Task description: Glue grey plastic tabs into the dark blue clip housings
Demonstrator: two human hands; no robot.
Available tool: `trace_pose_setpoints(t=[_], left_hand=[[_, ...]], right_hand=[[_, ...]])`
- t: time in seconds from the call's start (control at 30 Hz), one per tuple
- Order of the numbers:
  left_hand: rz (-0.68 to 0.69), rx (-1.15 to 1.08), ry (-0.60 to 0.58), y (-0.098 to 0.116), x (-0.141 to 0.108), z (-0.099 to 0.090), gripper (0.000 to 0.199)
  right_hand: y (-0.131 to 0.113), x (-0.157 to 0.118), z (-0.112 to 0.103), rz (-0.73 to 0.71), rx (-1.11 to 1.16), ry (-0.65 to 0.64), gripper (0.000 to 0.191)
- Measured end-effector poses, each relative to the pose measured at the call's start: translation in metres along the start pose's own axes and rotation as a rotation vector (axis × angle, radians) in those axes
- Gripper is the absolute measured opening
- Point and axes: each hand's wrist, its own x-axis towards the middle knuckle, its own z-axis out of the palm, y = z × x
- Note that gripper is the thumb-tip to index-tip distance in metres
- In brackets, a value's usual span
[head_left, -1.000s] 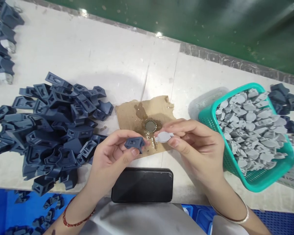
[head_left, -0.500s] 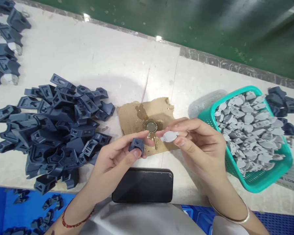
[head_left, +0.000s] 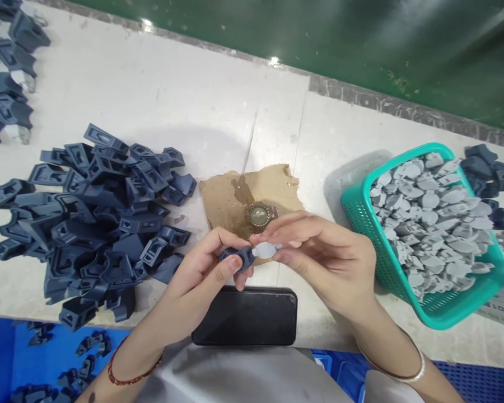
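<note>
Between the thumb and fingers of my left hand [head_left: 212, 268] is a dark blue-grey plastic part [head_left: 238, 258]. My right hand [head_left: 325, 254] pinches a small light grey plastic piece [head_left: 265, 250] with a flat rounded body. The narrow left end of the grey piece meets the right end of the dark part; how deep it sits in it, I cannot tell. Just beyond my hands a small round metal cap [head_left: 259, 215] lies on a torn piece of brown cardboard [head_left: 218, 197], which has wet, shiny stains around the cap.
A large heap of dark plastic parts [head_left: 105, 218] covers the table's left side. On the right stands a green basket [head_left: 445, 319] full of light grey pieces [head_left: 432, 224]. A black phone [head_left: 244, 318] lies at the front edge. Blue bins [head_left: 25, 358] are below the table.
Both hands have come together over the near side of the cardboard. The grey piece has moved left and down to the dark part, which has turned; the two now touch.
</note>
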Motion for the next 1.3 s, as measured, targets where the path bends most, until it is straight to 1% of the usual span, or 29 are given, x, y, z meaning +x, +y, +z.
trace_pose_setpoints(t=[0.17,0.3,0.5,0.67,0.8,0.97,1.0,1.07,1.1,1.13,1.17,1.23,1.27,1.3], left_hand=[[0.024,-0.024,-0.009,-0.002,0.001,0.0,0.016],[0.037,-0.032,-0.02,-0.003,0.002,0.0,0.015],[0.006,-0.013,0.016,0.001,0.004,0.001,0.018],[0.01,-0.042,-0.002,0.001,0.007,0.001,0.019],[0.023,-0.057,-0.021,0.001,0.008,0.0,0.022],[0.017,0.006,-0.026,0.008,0.001,0.003,0.024],[0.002,0.042,-0.027,0.011,-0.003,0.005,0.025],[-0.023,0.174,-0.006,0.02,-0.013,0.008,0.025],[-0.004,0.275,0.026,0.025,-0.017,0.008,0.026],[0.054,0.402,0.081,0.031,-0.021,0.007,0.028],[0.15,0.558,0.165,0.037,-0.023,0.005,0.03],[0.398,0.928,0.388,0.049,-0.024,-0.005,0.031],[0.495,1.123,0.503,0.054,-0.023,-0.012,0.029],[0.548,1.302,0.592,0.058,-0.02,-0.019,0.028]], right_hand=[[0.0,0.001,0.001,-0.045,-0.04,-0.017,0.018],[-0.001,0.002,0.002,-0.08,-0.101,-0.026,0.019],[-0.003,0.002,0.0,-0.095,-0.174,-0.053,0.018],[-0.009,0.003,-0.003,-0.15,-0.244,-0.097,0.02],[-0.016,0.004,0.0,-0.198,-0.316,-0.118,0.02],[-0.022,0.004,0.001,-0.274,-0.364,-0.165,0.023],[-0.023,0.004,0.0,-0.278,-0.352,-0.178,0.022],[-0.026,0.007,-0.004,-0.228,-0.301,-0.18,0.021],[-0.027,0.01,-0.007,-0.185,-0.276,-0.142,0.02],[-0.026,0.014,-0.009,-0.143,-0.264,-0.07,0.019],[-0.025,0.019,-0.011,-0.114,-0.271,0.037,0.018],[-0.016,0.032,-0.015,-0.095,-0.337,0.305,0.014],[-0.01,0.039,-0.017,-0.103,-0.385,0.432,0.012],[-0.002,0.046,-0.018,-0.099,-0.418,0.521,0.01]])
